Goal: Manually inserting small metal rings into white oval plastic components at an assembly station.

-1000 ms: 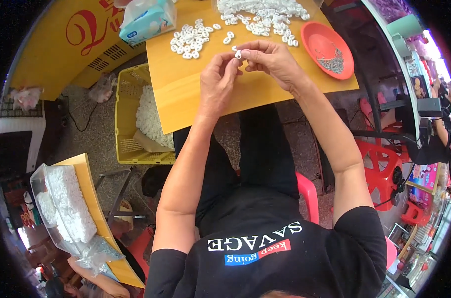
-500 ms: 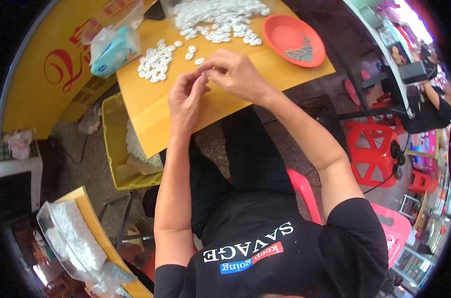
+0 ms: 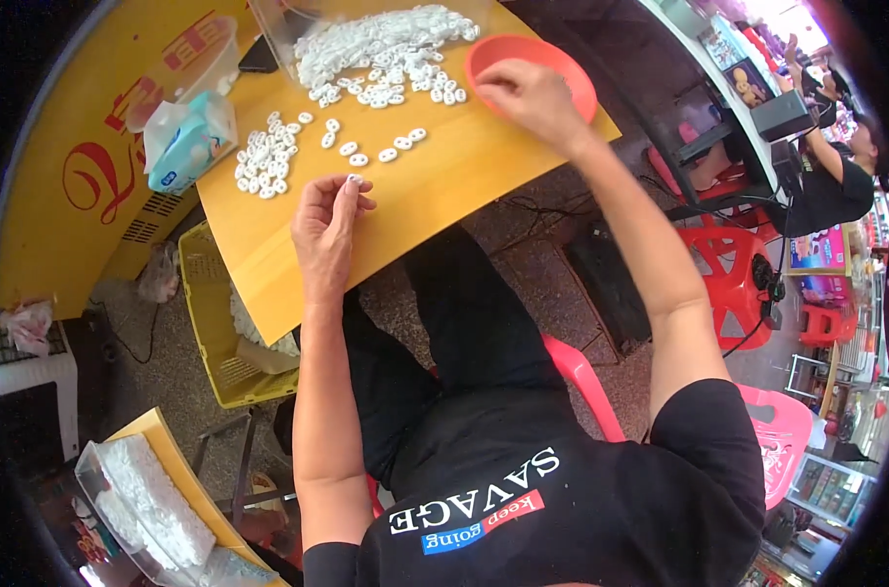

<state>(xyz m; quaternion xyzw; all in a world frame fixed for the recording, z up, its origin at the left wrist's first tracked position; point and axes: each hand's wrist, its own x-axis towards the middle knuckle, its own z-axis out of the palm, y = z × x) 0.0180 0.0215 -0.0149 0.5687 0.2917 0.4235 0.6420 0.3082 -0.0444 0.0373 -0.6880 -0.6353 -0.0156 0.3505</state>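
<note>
My left hand [image 3: 325,220] is closed over the near part of the yellow table, pinching a small white oval plastic piece [image 3: 355,179] between thumb and forefinger. Out to the right, my right hand [image 3: 540,103] is over the red plastic plate [image 3: 583,82], its fingers curled together at the plate's left rim. Whatever is in those fingertips is too small or hidden to make out. Several loose white two-hole pieces [image 3: 358,158] lie between my hands. To their left is a small heap of white pieces [image 3: 266,157]; a larger pile [image 3: 386,49] spreads across the far side.
A tissue pack [image 3: 198,142] stands at the table's left edge, with a dark phone [image 3: 259,57] beyond it. Below the table on the left sits a yellow crate [image 3: 215,333]. Red stools [image 3: 723,279] are at the right, and a person in black [image 3: 836,191] sits farther off.
My hands were together over the table. My right hand has moved away right to the red plate, while my left stays pinched on a white piece. The view has shifted slightly.
</note>
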